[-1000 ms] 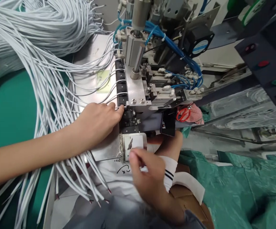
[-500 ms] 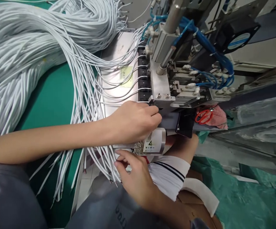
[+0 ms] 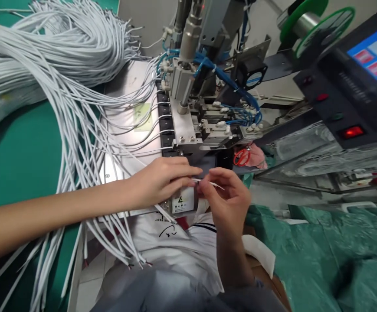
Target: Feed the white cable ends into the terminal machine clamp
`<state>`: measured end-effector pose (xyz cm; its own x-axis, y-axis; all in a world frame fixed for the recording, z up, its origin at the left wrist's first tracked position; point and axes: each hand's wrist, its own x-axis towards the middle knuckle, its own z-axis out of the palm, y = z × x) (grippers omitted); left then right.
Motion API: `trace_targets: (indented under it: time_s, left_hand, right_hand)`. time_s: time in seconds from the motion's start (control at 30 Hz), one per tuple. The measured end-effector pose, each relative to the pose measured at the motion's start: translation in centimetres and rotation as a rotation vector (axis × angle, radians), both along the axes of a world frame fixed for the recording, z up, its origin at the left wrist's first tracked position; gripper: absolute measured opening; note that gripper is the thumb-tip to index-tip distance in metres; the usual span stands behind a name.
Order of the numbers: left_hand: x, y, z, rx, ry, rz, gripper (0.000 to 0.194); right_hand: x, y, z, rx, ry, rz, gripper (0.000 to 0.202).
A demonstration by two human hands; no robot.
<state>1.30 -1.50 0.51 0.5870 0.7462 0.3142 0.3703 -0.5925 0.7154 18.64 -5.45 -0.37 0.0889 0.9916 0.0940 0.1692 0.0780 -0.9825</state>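
Observation:
My left hand [image 3: 172, 180] pinches a thin white cable [image 3: 196, 180] between its fingertips, just below the front end of a machine's black clamp row [image 3: 167, 125]. My right hand [image 3: 225, 188] meets it from the right, thumb and forefinger closed on the same cable near its end; a thin white tip [image 3: 217, 186] sticks out across that hand. Several white cables run from the clamps over a metal plate [image 3: 129, 82] into a loose bundle [image 3: 74, 130]. Under my left hand, a clear container with a white label [image 3: 183, 200] is partly covered.
A large coil of white cables [image 3: 87, 47] lies on a green mat [image 3: 41, 134]. Metal cylinders and blue tubes [image 3: 227, 80] rise behind the hands. Red-handled scissors [image 3: 241, 157] rest by a pink cloth [image 3: 256, 157]. On the right are a control panel [image 3: 347, 95] and green sheeting [image 3: 312, 242].
My right hand has moved up from the loose cable ends to meet my left hand at a cable. The view has shifted right, bringing the control panel and a green spool into sight.

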Motion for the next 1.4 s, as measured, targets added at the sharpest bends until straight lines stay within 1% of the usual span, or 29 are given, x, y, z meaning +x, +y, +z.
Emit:
trace_targets:
  time_s: [0.03,0.13,0.2,0.27,0.33,0.4,0.5,0.6,0.67,0.77,0.87,0.97,1.03,1.1,1.17,1.2,1.23,1.27,1.3,1.4]
  left_hand:
    - [0.0,0.0,0.1,0.0,-0.018,0.002,0.023]
    - [0.0,-0.1,0.5,-0.009,-0.063,0.022,0.021]
    - [0.1,-0.3,0.7,-0.009,-0.083,0.03,0.019]
    - [0.2,-0.4,0.7,-0.019,-0.108,0.01,0.018]
    - [0.3,-0.5,0.6,-0.042,-0.144,-0.002,0.018]
    - [0.4,-0.5,0.5,-0.057,-0.176,0.016,0.017]
    - [0.3,-0.5,0.3,-0.045,-0.165,0.022,0.017]
    - [0.1,-0.3,0.1,0.033,-0.11,-0.037,0.024]
    - [0.1,-0.3,-0.1,0.098,-0.093,-0.047,0.027]
    - [0.2,-0.4,-0.1,0.115,-0.109,0.005,0.023]
    - [0.4,-0.5,0.1,0.056,-0.147,0.061,0.016]
    - [0.5,-0.6,0.1,0.047,-0.158,0.085,0.014]
    - [0.4,-0.4,-0.2,0.155,-0.083,0.094,0.015]
    - [0.1,-0.2,-0.6,0.356,0.056,0.096,0.017]
    - [-0.1,0.0,-1.0,0.542,0.182,0.082,0.018]
    - [-0.2,0.0,-1.0,0.588,0.212,0.079,0.018]
    - [-0.2,0.0,-1.0,0.593,0.214,0.087,0.018]
    - [-0.2,0.0,-0.9,0.556,0.191,0.102,0.018]
    - [-0.1,-0.1,-0.8,0.484,0.151,0.127,0.017]
    - [0.2,-0.3,-0.4,0.161,0.012,0.178,0.015]
  right_hand:
    - [-0.2,0.1,-0.1,-0.004,0.065,-0.004,0.019]
    - [-0.6,0.2,-0.6,0.023,0.2,0.053,0.02]
    - [-0.8,0.1,-0.9,0.067,0.244,0.057,0.019]
    - [-0.8,0.1,-1.0,0.109,0.238,0.034,0.014]
    - [-0.8,0.1,-1.0,0.147,0.181,0.039,0.011]
    - [-0.6,0.2,-0.8,0.157,0.095,0.082,0.011]
    - [0.1,0.6,-0.3,0.154,-0.027,0.157,0.013]
    - [0.9,1.1,0.2,0.186,-0.153,0.207,0.01]
    - [1.2,1.5,0.6,0.204,-0.215,0.223,0.008]
    - [0.9,1.7,0.5,0.197,-0.205,0.197,0.01]
    - [-0.1,1.6,-0.3,0.199,-0.12,0.097,0.014]
    - [-0.9,1.4,-1.2,0.301,-0.15,-0.013,0.014]
    - [-0.9,1.5,-1.2,0.384,-0.272,-0.028,0.014]
    - [-0.5,1.7,-0.6,0.411,-0.419,0.028,0.017]
    - [0.0,2.1,0.2,0.368,-0.513,0.119,0.02]
    - [0.2,2.3,0.5,0.337,-0.525,0.161,0.022]
    - [0.2,2.4,0.7,0.311,-0.514,0.187,0.023]
    - [0.2,2.5,0.7,0.296,-0.482,0.192,0.023]
    - [0.1,2.6,0.5,0.295,-0.436,0.178,0.023]
    - [-0.9,2.4,-0.5,0.336,-0.27,0.079,0.019]
